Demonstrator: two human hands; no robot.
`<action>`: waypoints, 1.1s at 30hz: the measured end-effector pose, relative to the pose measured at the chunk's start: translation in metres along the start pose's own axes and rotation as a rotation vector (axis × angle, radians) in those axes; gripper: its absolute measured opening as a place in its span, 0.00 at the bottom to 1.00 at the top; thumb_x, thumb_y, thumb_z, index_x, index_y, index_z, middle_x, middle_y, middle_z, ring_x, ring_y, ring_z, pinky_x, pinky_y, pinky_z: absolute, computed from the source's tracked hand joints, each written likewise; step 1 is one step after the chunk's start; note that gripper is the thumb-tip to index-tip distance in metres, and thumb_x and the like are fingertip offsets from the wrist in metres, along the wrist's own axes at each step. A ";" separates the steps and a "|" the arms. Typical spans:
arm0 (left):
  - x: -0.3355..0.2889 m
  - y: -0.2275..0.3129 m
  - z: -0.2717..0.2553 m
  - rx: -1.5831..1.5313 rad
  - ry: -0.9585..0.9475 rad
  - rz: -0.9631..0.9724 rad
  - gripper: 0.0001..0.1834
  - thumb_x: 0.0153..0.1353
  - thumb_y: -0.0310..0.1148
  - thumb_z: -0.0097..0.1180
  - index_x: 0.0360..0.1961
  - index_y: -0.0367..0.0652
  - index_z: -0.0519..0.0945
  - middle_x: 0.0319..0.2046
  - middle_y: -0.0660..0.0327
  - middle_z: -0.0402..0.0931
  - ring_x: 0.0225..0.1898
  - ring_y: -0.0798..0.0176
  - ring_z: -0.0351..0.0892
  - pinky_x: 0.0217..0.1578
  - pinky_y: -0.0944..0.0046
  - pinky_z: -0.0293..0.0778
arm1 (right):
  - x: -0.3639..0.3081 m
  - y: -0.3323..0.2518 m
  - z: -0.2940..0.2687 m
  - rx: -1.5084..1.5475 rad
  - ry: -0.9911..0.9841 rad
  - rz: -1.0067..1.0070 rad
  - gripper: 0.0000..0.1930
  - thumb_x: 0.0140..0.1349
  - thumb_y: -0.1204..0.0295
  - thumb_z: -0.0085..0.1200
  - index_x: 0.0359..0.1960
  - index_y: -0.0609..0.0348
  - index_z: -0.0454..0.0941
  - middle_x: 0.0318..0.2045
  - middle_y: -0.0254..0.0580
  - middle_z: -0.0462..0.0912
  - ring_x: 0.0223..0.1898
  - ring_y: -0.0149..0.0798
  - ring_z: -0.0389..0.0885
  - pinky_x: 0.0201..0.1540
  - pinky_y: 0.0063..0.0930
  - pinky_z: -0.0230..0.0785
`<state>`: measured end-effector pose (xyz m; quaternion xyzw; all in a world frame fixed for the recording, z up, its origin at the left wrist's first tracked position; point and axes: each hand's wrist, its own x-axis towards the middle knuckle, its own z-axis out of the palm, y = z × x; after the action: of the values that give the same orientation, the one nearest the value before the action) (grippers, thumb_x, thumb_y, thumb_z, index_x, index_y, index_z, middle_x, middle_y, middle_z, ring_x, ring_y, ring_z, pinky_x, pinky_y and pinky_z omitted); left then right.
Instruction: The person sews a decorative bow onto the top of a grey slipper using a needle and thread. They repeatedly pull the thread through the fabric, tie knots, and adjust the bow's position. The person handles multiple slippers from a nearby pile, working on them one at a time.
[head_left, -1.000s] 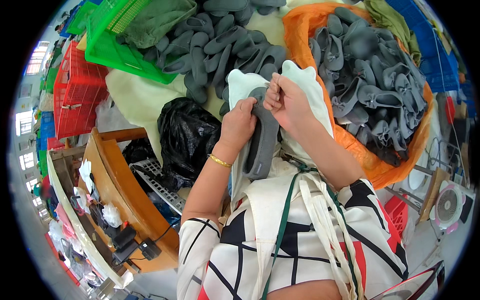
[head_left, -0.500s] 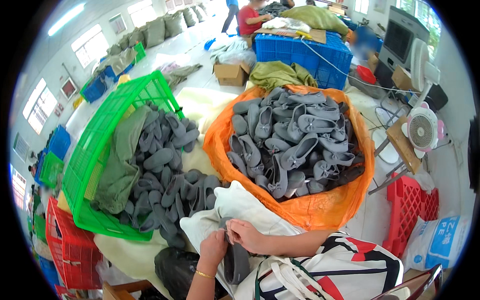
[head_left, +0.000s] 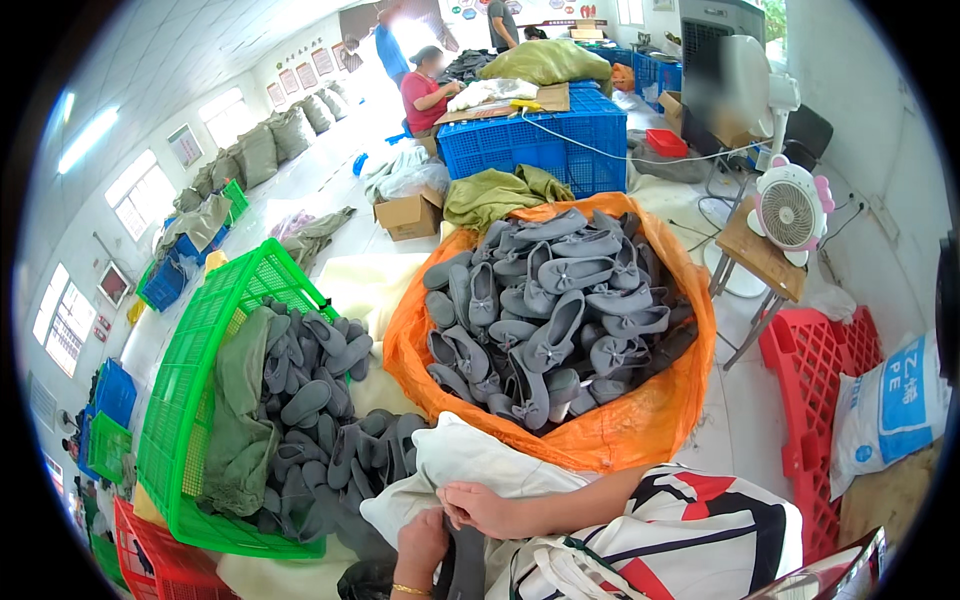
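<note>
A grey flat shoe (head_left: 462, 562) rests in my lap, sole and side partly hidden by my hands. My left hand (head_left: 422, 540) is closed round its upper end. With fingers pinched together, my right hand (head_left: 482, 508) grips the same end of the shoe; any small piece between the fingertips cannot be made out. White cloth (head_left: 455, 455) lies across my lap under and beyond the hands. Just past it sits an orange sack (head_left: 560, 455), heaped with grey flat shoes (head_left: 550, 335) bearing small bows. More grey shoes (head_left: 305, 402) spill from a tipped green crate (head_left: 180, 400) on the left.
Beyond the sack stand a cardboard box (head_left: 410, 215) and blue crates (head_left: 530, 150), where a person in red (head_left: 425, 100) sits. To the right are a wooden stool (head_left: 760, 255) with a small fan (head_left: 790, 212), a red plastic pallet (head_left: 810, 400) and a white sack (head_left: 890, 415).
The view has tilted up, so my hands and the shoe appear lower and more of the far room shows. Both hands stay on the shoe, the right still pinching its end.
</note>
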<state>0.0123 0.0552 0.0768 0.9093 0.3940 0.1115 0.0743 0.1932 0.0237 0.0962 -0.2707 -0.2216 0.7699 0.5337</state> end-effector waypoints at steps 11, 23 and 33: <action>-0.037 0.032 0.070 -0.113 0.044 -0.020 0.12 0.57 0.31 0.53 0.44 0.50 0.76 0.28 0.58 0.76 0.25 0.50 0.80 0.24 0.52 0.76 | -0.032 0.018 -0.042 -0.151 0.111 0.089 0.14 0.72 0.68 0.43 0.25 0.54 0.68 0.20 0.30 0.67 0.21 0.27 0.62 0.30 0.24 0.61; -0.034 0.031 0.072 -0.233 -0.013 -0.117 0.14 0.60 0.29 0.50 0.48 0.49 0.76 0.38 0.55 0.79 0.34 0.46 0.81 0.32 0.49 0.78 | -0.043 0.013 -0.060 -0.892 -0.121 -0.476 0.13 0.62 0.78 0.43 0.18 0.54 0.70 0.20 0.34 0.69 0.21 0.33 0.67 0.25 0.29 0.59; -0.036 0.031 0.000 -0.485 0.154 -0.218 0.16 0.54 0.27 0.60 0.46 0.44 0.79 0.33 0.58 0.78 0.32 0.55 0.79 0.31 0.58 0.76 | -0.025 -0.041 -0.033 -1.298 -0.123 -0.701 0.02 0.64 0.76 0.55 0.35 0.62 0.77 0.29 0.42 0.78 0.33 0.41 0.77 0.38 0.30 0.70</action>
<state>0.0101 0.0074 0.0785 0.8061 0.4557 0.2628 0.2712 0.2509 0.0158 0.1016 -0.4015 -0.7354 0.2820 0.4674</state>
